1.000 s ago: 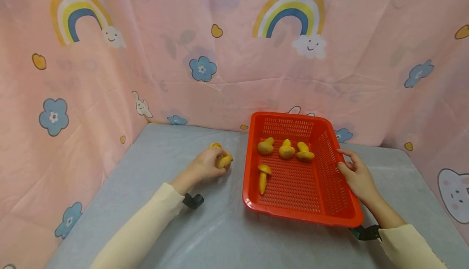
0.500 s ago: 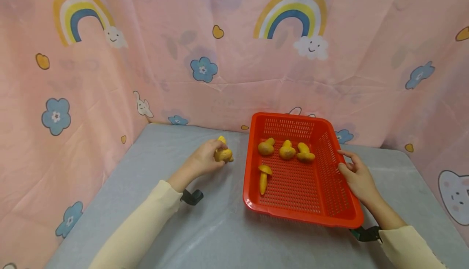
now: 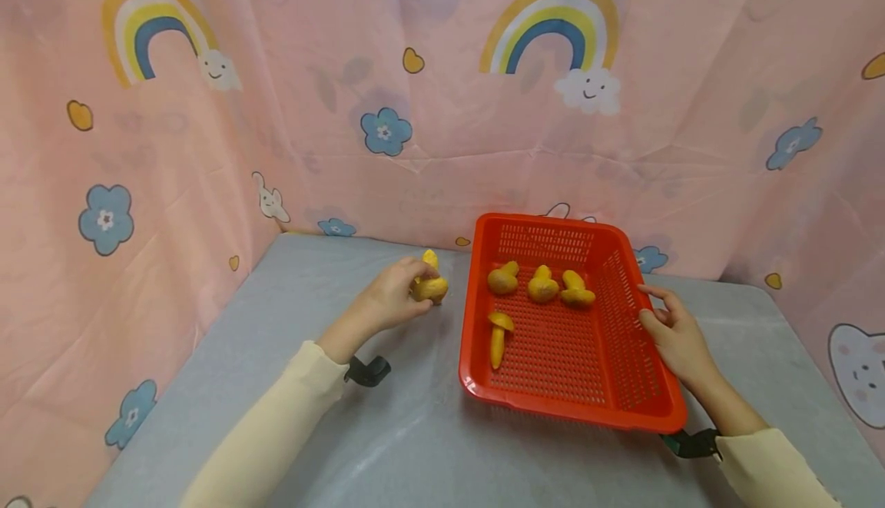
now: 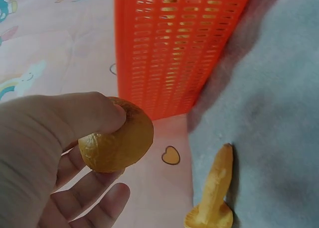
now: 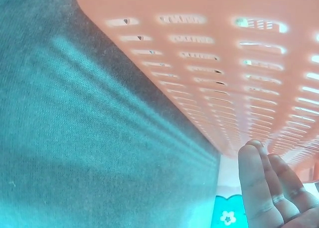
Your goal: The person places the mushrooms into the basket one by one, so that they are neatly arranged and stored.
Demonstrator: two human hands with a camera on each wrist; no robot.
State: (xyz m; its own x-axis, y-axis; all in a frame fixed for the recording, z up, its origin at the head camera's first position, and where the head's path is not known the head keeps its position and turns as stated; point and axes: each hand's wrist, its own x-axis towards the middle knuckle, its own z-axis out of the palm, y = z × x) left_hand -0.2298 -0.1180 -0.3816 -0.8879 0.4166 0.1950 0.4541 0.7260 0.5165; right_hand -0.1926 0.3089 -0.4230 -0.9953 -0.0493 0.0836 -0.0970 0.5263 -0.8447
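Note:
My left hand (image 3: 394, 297) pinches a yellow-brown mushroom (image 4: 117, 138) by its cap, thumb across it, left of a red plastic basket (image 3: 546, 417). In the left wrist view, a second yellow mushroom (image 4: 212, 193) lies on the grey table beside that hand; in the head view it is mostly hidden. Three mushrooms line the back of the basket: a left one (image 3: 502, 278), a middle one (image 3: 542, 285) and a right one (image 3: 577, 290). A slimmer mushroom (image 3: 498, 340) lies nearer the front left. My right hand (image 3: 681, 339) rests at the basket's right rim, fingers extended along the outer wall.
The grey cloth-covered table (image 3: 408, 446) extends in front of the basket and to both sides. A pink printed curtain (image 3: 442, 177) hangs behind and at the sides. The slotted basket wall (image 4: 169, 44) stands close beyond the left hand.
My left hand has raised the mushroom from beside the other one and shifted slightly right, towards the basket. The right hand and the basket stay in place.

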